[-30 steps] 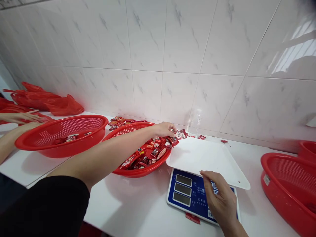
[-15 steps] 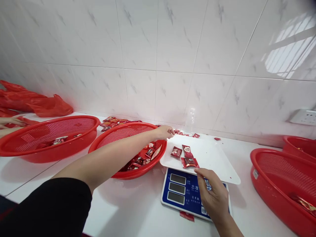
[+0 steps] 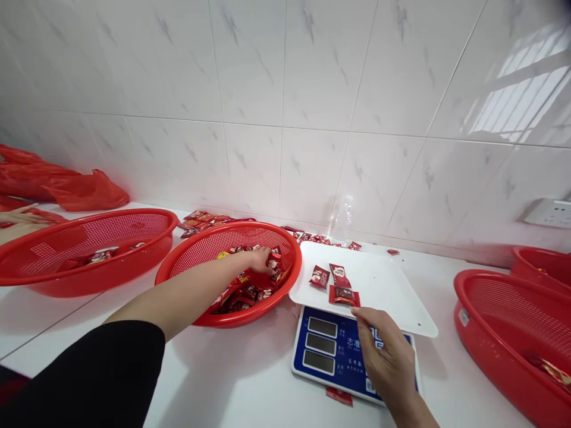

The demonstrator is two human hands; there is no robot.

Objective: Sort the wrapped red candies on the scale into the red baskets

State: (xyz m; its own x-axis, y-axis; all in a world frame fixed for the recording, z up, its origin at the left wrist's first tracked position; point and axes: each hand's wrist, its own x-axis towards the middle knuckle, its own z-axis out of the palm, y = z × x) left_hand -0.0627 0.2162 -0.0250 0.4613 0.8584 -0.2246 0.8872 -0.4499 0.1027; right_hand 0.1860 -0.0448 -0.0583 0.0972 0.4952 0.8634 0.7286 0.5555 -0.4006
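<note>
My left hand [image 3: 262, 260] is inside the middle red basket [image 3: 178, 252], its fingers closed on a small red packet [image 3: 274, 258] above many other wrapped packets. On the right, my right hand [image 3: 386, 351] pinches the front edge of the white tray [image 3: 388, 285]. The tray sits on a blue scale [image 3: 341, 351]. Three separate red packets lie on the tray: one at the left [image 3: 319, 276], one behind [image 3: 339, 275] and one near the front edge [image 3: 344, 295].
Another red basket [image 3: 134, 258] stands at the left, beside red bags [image 3: 84, 187] and a person's hand [image 3: 20, 223]. More baskets [image 3: 499, 339] are at the right. Loose packets [image 3: 200, 221] and a clear bottle [image 3: 343, 220] are by the wall. A red wrapper [image 3: 339, 396] touches the scale's front.
My left hand has moved left and down from the tray's back left corner into the middle basket. The packets on the tray lie slightly further apart. My right hand has barely moved.
</note>
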